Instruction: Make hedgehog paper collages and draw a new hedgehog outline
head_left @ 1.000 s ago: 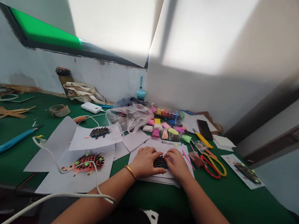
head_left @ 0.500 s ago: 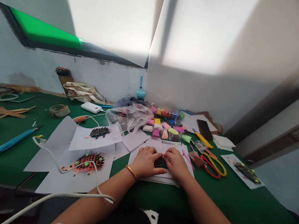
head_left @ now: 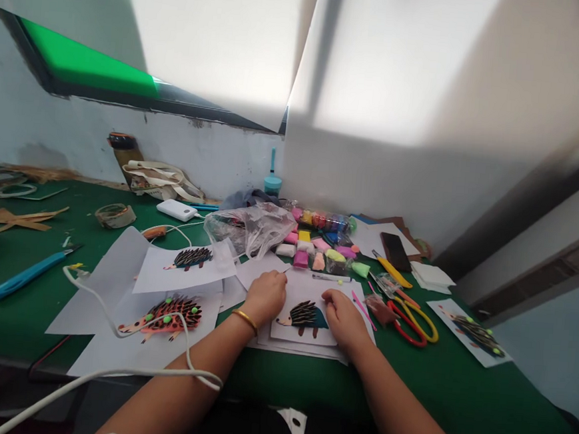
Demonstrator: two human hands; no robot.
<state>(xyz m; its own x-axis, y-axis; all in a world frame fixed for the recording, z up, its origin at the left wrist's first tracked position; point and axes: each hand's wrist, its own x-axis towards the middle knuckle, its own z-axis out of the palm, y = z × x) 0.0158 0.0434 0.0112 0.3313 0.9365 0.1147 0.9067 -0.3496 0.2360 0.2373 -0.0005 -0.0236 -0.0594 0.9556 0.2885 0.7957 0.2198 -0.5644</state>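
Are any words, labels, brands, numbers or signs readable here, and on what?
None can be read.
White rounded plastic device: any marking too small.
Slim white pen: any print too small.
Small, colourful wrapped packets: any labels too blurred.
Dark-spined hedgehog picture on white paper: no writing visible.

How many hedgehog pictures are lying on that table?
4: one hedgehog between left hand and right hand, pink hedgehog at left, dark hedgehog just beyond it, last hedgehog far right. Papers may hide more.
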